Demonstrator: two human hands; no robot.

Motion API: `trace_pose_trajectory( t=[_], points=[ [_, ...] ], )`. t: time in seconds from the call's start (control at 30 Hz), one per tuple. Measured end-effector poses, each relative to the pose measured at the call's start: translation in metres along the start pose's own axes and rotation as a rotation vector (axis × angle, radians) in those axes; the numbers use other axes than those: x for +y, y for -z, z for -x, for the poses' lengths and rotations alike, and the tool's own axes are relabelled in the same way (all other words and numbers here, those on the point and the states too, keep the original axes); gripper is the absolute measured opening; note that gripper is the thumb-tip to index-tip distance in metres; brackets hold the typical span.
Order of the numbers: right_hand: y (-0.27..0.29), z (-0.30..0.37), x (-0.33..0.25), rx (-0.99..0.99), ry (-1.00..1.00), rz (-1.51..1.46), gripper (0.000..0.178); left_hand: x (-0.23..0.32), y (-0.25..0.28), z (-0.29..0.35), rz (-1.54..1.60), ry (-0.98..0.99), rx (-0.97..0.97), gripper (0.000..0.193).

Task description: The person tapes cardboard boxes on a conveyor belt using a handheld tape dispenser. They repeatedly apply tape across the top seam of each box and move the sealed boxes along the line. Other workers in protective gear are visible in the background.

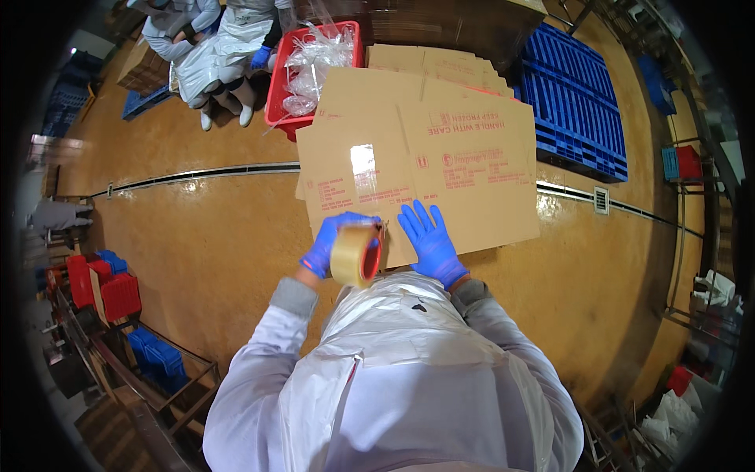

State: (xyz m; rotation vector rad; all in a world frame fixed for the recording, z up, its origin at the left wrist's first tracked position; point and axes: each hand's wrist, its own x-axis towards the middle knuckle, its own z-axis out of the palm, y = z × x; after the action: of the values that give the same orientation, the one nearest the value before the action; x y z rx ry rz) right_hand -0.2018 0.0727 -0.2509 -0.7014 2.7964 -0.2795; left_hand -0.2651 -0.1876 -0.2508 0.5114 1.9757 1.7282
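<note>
So the biggest thing here is the shiny tan-orange floor [220, 228], with a metal-edged drain line [204, 171] running across it. Up top there's a big film-wrapped brown load [440, 27], and right of that a chunky stack of blue slatted plastic pallets [578, 102]. Upper left, a seated co-worker in a white apron and white boots [224, 67] has another person right beside them.

The person doing the work wears a white plastic apron [409, 315] over pale sleeves with grey cuffs. Right in front of them is a pile of flat brown cardboard cartons with red print [480, 204], fanned out a bit toward the far end. Just past its far left corner sits a red plastic crate [358, 35] piled with crinkly clear plastic bags [318, 59].

Now the hands, both in blue gloves. The right hand [432, 244] is wide open, palm down, fingers spread over the near edge of the top carton, gripping nothing. The left hand [318, 245] is curled around a fat roll of yellowish clear tape with a red core [351, 256], held over the pile's near left edge; some fingers are hidden behind it.

Smallest bit: a glossy clear strip [363, 169] on the top carton, catching a bright glare.
</note>
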Motion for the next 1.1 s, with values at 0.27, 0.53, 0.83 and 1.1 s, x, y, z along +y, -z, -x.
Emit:
trace_pose_trajectory(
  t=[0.27, 0.53, 0.83, 1.1],
  points=[
    [-0.008, 0.003, 0.001, 0.104, 0.005, -0.115, 0.099, -0.045, 0.005, -0.038, 0.945, 0.198, 0.574, 0.022],
    [0.034, -0.065, 0.046, 0.278, -0.011, 0.033, 0.115, -0.111, 0.065, 0.001, -0.373, -0.14, 0.689, 0.051],
    [0.011, -0.068, -0.004, 0.054, -0.159, 0.123, 0.103, -0.006, 0.126, 0.005, 0.169, -0.257, 0.766, 0.048],
    [-0.011, 0.016, 0.021, -0.063, -0.181, 0.042, 0.075, 0.046, 0.046, -0.075, -0.215, -0.34, 0.405, 0.035]
  ],
)
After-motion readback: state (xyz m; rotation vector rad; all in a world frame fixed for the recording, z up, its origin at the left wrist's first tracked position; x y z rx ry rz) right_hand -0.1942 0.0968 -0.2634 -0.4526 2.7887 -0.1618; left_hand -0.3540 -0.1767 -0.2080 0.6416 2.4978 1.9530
